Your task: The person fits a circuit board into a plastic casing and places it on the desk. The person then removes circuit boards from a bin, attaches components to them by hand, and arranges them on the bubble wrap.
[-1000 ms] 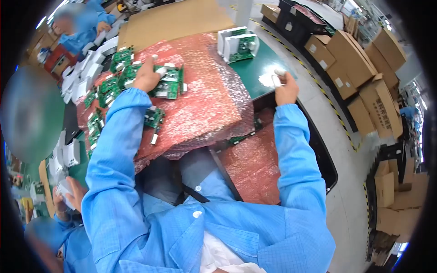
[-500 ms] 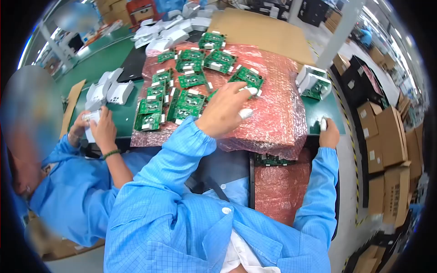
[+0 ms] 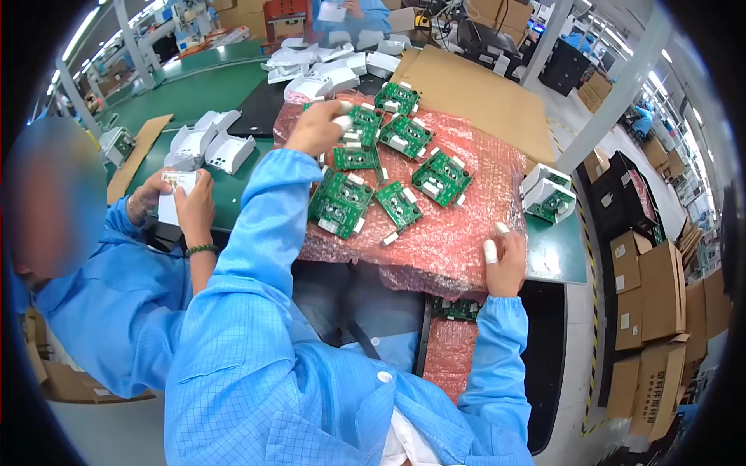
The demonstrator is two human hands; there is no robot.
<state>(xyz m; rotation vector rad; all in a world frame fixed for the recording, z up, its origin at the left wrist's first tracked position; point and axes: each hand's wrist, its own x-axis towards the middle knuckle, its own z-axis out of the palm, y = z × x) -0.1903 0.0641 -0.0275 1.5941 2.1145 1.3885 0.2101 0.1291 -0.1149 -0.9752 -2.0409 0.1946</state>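
My left hand reaches over the left part of a group of green circuit boards. White covers sit on its thumb and index fingertip, which are apart, and nothing shows between them; its other fingers are partly hidden. My right hand lies at the right front of the pink bubble wrap, fingers bent and apart, two white-covered tips on the wrap and no board in it. Between the hands are a smaller board and another board. My left sleeve hides the wrap's left side.
White plastic housings are heaped at the back, near a cardboard sheet. White housings with a board stand at the right. At my left, a co-worker's hands hold a white part. More boards lie below the table edge.
My left hand has moved left and away, uncovering the boards in the middle. My right hand has come left from the table edge onto the bubble wrap. The view has shifted.
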